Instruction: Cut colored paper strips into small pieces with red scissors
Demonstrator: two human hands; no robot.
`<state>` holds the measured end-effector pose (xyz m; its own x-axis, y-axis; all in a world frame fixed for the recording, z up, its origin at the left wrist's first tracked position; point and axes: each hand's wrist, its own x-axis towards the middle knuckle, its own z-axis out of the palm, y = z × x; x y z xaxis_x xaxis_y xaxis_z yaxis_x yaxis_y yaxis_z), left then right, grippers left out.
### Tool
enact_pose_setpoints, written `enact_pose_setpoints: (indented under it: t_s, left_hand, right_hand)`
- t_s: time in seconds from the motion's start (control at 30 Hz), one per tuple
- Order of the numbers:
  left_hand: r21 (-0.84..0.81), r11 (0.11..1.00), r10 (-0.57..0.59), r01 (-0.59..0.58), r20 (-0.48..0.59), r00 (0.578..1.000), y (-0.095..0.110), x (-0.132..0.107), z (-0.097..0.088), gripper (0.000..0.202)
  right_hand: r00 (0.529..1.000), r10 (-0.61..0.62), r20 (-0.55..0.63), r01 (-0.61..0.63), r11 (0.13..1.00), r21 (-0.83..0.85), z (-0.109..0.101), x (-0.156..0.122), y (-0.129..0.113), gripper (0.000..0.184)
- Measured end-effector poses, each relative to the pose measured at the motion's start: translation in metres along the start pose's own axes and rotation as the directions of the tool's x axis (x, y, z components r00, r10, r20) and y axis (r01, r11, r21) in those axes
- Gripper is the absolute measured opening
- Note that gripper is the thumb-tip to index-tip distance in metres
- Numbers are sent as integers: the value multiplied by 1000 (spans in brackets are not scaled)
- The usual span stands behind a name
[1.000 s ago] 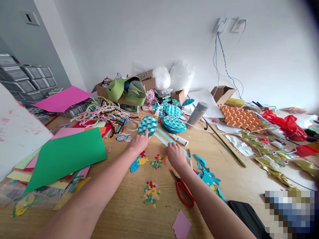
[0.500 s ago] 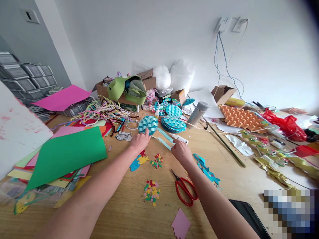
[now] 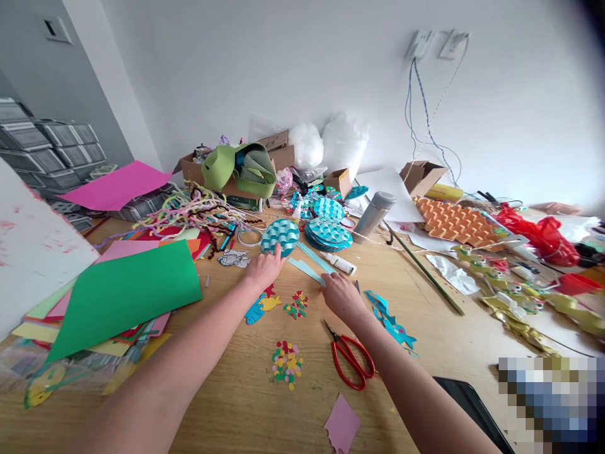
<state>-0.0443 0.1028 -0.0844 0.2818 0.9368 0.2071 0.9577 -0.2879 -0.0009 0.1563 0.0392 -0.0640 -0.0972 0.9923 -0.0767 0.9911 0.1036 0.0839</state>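
My left hand (image 3: pixel 265 266) is closed on the near edge of a round blue paper disc (image 3: pixel 280 236) with a woven wave pattern, its index finger lying over the face. The disc is tilted slightly toward me. Fingers of my right hand (image 3: pixel 343 295) pinch the end of a light blue paper strip (image 3: pixel 305 270). A second strip (image 3: pixel 316 257) lies just behind it, beside a white glue bottle (image 3: pixel 341 263). Beyond them sits a stack of similar discs (image 3: pixel 329 235). Red-handled scissors (image 3: pixel 352 360) lie below my right hand.
Paper fish (image 3: pixel 255 311), star-like scraps (image 3: pixel 297 304) and coloured dots (image 3: pixel 286 364) lie between my arms. Green card (image 3: pixel 127 293) tops a paper pile at left. A grey bottle (image 3: pixel 375 216) stands behind; a green stick (image 3: pixel 428 271) and blue paper pieces (image 3: pixel 392 323) lie right.
My right hand has shifted slightly down and left, and the light blue strip in it has slid left toward the disc. My left hand stays on the disc.
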Motion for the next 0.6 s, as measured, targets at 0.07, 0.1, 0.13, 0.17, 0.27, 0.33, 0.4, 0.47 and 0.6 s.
enact_pose_setpoints:
  t_s: [0.07, 0.1, 0.13, 0.17, 0.27, 0.33, 0.4, 0.47, 0.6]
  left_hand:
    - [-2, 1000, 2, -2, 2, 1000, 0, 0, 0, 53]
    - [-3, 1000, 2, -2, 3, 1000, 0, 0, 0, 52]
    - [-4, 1000, 1, -1, 3, 1000, 0, 0, 0, 52]
    - [-6, 1000, 0, 0, 4, 1000, 1, 0, -1, 52]
    - [-11, 1000, -1, 1, 5, 1000, 1, 0, -1, 52]
    - [-15, 1000, -1, 1, 5, 1000, 1, 0, -2, 52]
    - [-20, 1000, 0, 0, 7, 1000, 1, 0, -2, 51]
    - [-25, 1000, 2, -2, 9, 1000, 1, 0, -2, 49]
    - [-36, 999, 4, -3, 15, 1000, 1, 0, -2, 50]
  right_hand:
    - [1000, 1, 10, -1, 1000, -13, 1, 0, -4, 31]
    - [1000, 8, 14, -8, 1000, -17, 2, 1, -6, 31]
    - [1000, 18, 17, -17, 1000, -18, 2, 1, -7, 31]
    - [999, 27, 18, -27, 999, -17, 2, 2, -7, 31]
    - [999, 51, 8, -51, 999, 4, 2, 4, -7, 31]
    - [997, 71, -5, -71, 997, 35, 3, 6, -7, 31]
    - [995, 95, -12, -93, 992, 84, 4, 7, -6, 31]
    - [993, 117, -8, -115, 981, 154, 5, 9, -2, 31]
    - [988, 148, 35, -151, 922, 356, 2, 12, 13, 27]
